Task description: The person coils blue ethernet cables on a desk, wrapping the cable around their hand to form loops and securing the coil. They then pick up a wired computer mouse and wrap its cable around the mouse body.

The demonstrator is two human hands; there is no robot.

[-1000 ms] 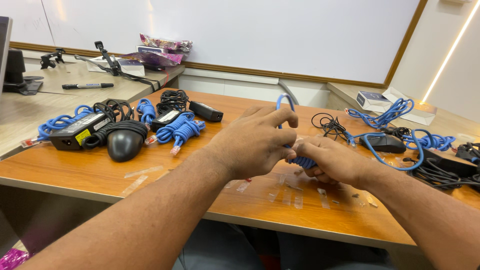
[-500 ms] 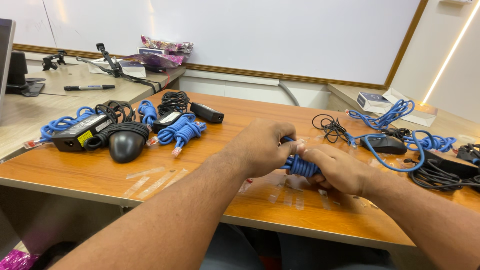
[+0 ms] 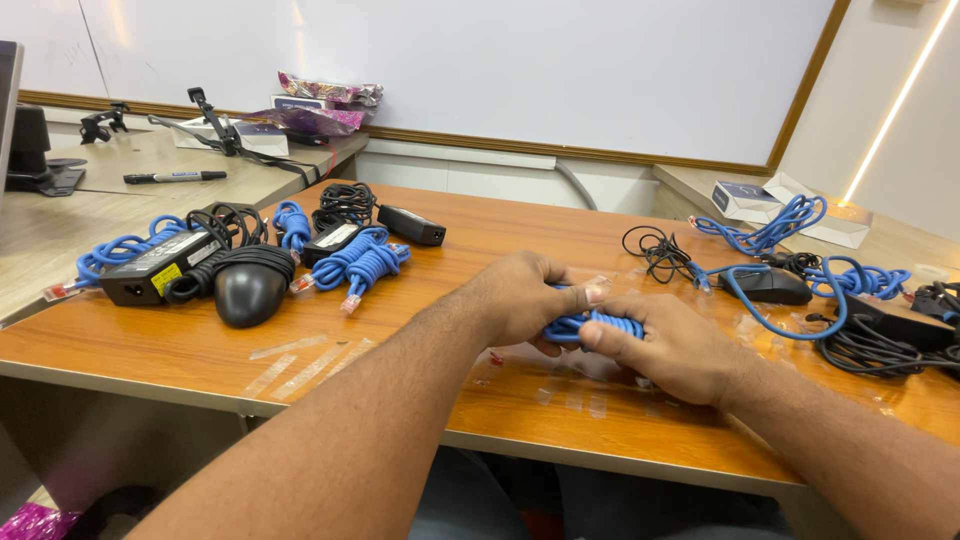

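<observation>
Both my hands meet over the middle of the wooden table [image 3: 560,215], closed around a coiled blue cable [image 3: 590,325]. My left hand [image 3: 525,300] grips the bundle from the left, its thumb pressed on the coil. My right hand [image 3: 675,345] wraps the bundle from the right, fingers curled over the loops. Most of the coil is hidden between my palms.
At the left lie bundled blue cables [image 3: 360,262], black power adapters [image 3: 155,270] and a black mouse [image 3: 248,290]. At the right lie loose blue cable [image 3: 775,225], another mouse [image 3: 770,285], tangled black cords [image 3: 660,250] and white boxes [image 3: 750,200]. Strips of clear tape [image 3: 300,360] stick to the tabletop.
My hands lowered toward the table and closed tighter on the cable. The loop that stood above my left fingers a second ago is now wound into the bundle.
</observation>
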